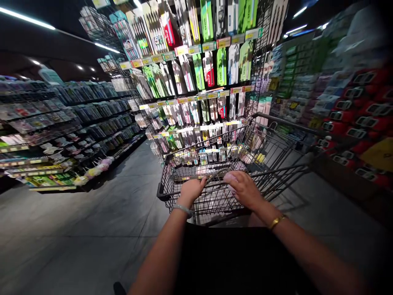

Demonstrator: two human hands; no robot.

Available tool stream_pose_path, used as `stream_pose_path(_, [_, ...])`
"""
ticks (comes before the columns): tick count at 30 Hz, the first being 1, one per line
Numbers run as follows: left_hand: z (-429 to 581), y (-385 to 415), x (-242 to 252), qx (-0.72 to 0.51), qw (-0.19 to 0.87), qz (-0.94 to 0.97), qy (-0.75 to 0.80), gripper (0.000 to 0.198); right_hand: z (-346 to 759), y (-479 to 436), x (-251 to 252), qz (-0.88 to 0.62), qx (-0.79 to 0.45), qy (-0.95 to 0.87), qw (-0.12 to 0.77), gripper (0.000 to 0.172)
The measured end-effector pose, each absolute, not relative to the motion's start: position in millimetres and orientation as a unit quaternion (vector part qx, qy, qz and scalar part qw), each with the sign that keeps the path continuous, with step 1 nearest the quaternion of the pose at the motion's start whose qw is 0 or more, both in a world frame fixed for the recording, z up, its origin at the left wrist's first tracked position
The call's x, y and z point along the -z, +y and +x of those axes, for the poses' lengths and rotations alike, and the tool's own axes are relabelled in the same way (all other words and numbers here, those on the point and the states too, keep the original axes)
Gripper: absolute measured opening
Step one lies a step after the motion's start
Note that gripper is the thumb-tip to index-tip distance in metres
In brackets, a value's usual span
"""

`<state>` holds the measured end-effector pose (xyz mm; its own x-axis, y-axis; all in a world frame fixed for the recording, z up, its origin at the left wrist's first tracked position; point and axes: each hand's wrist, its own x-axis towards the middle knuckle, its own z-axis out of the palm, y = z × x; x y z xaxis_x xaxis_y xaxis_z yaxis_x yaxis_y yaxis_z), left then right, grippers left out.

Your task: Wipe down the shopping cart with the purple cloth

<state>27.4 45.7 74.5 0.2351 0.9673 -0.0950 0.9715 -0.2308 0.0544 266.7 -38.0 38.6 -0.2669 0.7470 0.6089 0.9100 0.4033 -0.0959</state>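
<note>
A black wire shopping cart (270, 139) stands in front of me in a store aisle. My left hand (192, 189) is closed around the cart's handle bar (215, 177), with a thin bracelet on the wrist. My right hand (244, 188) rests on the same bar, fingers curled over it, with a gold bracelet on the wrist. Through the wire I cannot make out anything inside the basket.
A tall rack of hanging packaged goods (199, 73) with yellow price tags stands just ahead of the cart. Shelves of small items (61, 123) line the left side. Red and white packages (356, 110) fill shelves on the right. Grey tiled floor (92, 229) stretches left.
</note>
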Motion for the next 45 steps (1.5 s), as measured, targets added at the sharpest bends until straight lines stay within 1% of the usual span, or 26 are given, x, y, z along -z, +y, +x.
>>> stream_pose_path(1, [24.5, 45.9, -74.5, 0.018, 0.052, 0.783, 0.619, 0.086, 284.2, -40.5, -41.7, -0.535, 0.137, -0.78, 0.295, 0.048])
stream_pose_path(2, [21.6, 46.2, -74.1, 0.015, 0.05, 0.783, 0.62, 0.086, 302.7, -43.0, -44.1, -0.557, 0.144, -0.759, 0.303, 0.044])
stream_pose_path(5, [13.9, 48.1, -71.2, 0.003, 0.043, 0.783, 0.62, 0.082, 341.1, -47.1, -45.0, -0.636, 0.19, -0.657, 0.357, 0.036])
stream_pose_path(7, [9.9, 49.3, -69.4, 0.002, 0.041, 0.782, 0.622, 0.08, 338.2, -46.0, -40.3, -0.646, 0.219, -0.619, 0.39, 0.037])
stream_pose_path(9, [6.6, 49.6, -68.6, 0.004, 0.041, 0.781, 0.624, 0.079, 315.0, -42.9, -34.9, -0.615, 0.224, -0.64, 0.403, 0.042])
stream_pose_path(12, [2.2, 48.5, -69.0, 0.006, 0.041, 0.781, 0.623, 0.078, 277.3, -38.7, -33.7, -0.523, 0.172, -0.739, 0.388, 0.051])
stream_pose_path(14, [-0.1, 47.4, -69.4, 0.006, 0.042, 0.78, 0.624, 0.077, 274.9, -38.2, -39.3, -0.46, 0.114, -0.805, 0.358, 0.053])
stream_pose_path(16, [-1.6, 47.1, -69.1, 0.004, 0.043, 0.778, 0.627, 0.078, 297.6, -39.5, -46.7, -0.443, 0.071, -0.834, 0.323, 0.052])
stream_pose_path(17, [-2.0, 47.3, -68.6, 0.003, 0.044, 0.777, 0.628, 0.079, 316.0, -40.6, -49.6, -0.454, 0.058, -0.834, 0.307, 0.051])
stream_pose_path(19, [-2.3, 48.3, -67.5, 0.0, 0.046, 0.777, 0.627, 0.08, 356.3, -43.0, -51.7, -0.532, 0.085, -0.791, 0.29, 0.046])
stream_pose_path(21, [-1.8, 49.9, -66.5, 0.0, 0.048, 0.778, 0.627, 0.081, 386.3, -45.2, -48.4, -0.636, 0.149, -0.694, 0.301, 0.041])
stream_pose_path(22, [-1.5, 50.7, -66.1, 0.0, 0.049, 0.778, 0.627, 0.081, 393.6, -46.0, -45.4, -0.681, 0.183, -0.637, 0.312, 0.041])
stream_pose_path(24, [-1.0, 52.0, -66.0, 0.001, 0.049, 0.779, 0.625, 0.081, 392.0, -47.2, -38.7, -0.728, 0.235, -0.553, 0.33, 0.044])
stream_pose_path(25, [-1.1, 52.5, -66.1, 0.001, 0.049, 0.78, 0.624, 0.08, 385.4, -47.6, -36.3, -0.727, 0.248, -0.546, 0.335, 0.044])
stream_pose_path(27, [-1.9, 53.2, -66.6, 0.002, 0.049, 0.782, 0.622, 0.079, 371.1, -48.0, -35.1, -0.682, 0.236, -0.611, 0.326, 0.043])
stream_pose_path(30, [-4.6, 54.3, -67.0, 0.005, 0.054, 0.779, 0.625, 0.079, 374.6, -47.1, -44.0, -0.574, 0.148, -0.758, 0.271, 0.047])
stream_pose_path(32, [-6.2, 55.5, -66.7, 0.008, 0.062, 0.778, 0.625, 0.08, 398.9, -44.3, -53.7, -0.557, 0.108, -0.79, 0.231, 0.049])
stream_pose_path(33, [-6.7, 56.1, -66.4, 0.008, 0.066, 0.779, 0.624, 0.081, 413.7, -42.1, -58.2, -0.579, 0.112, -0.777, 0.22, 0.046])
stream_pose_path(36, [-6.4, 58.2, -65.8, 0.002, 0.071, 0.781, 0.621, 0.083, 442.1, -34.4, -64.7, -0.686, 0.183, -0.667, 0.224, 0.032])
stream_pose_path(38, [-5.8, 59.2, -66.2, 0.001, 0.073, 0.781, 0.62, 0.083, 435.2, -31.0, -62.0, -0.699, 0.209, -0.642, 0.236, 0.029])
stream_pose_path(43, [-9.7, 59.7, -70.5, 0.013, 0.088, 0.775, 0.626, 0.079, 388.8, -38.2, -55.1, -0.565, 0.161, -0.761, 0.275, 0.042])
stream_pose_path(45, [-13.8, 59.2, -72.0, 0.019, 0.094, 0.772, 0.629, 0.077, 393.7, -45.2, -58.2, -0.543, 0.141, -0.783, 0.267, 0.046])
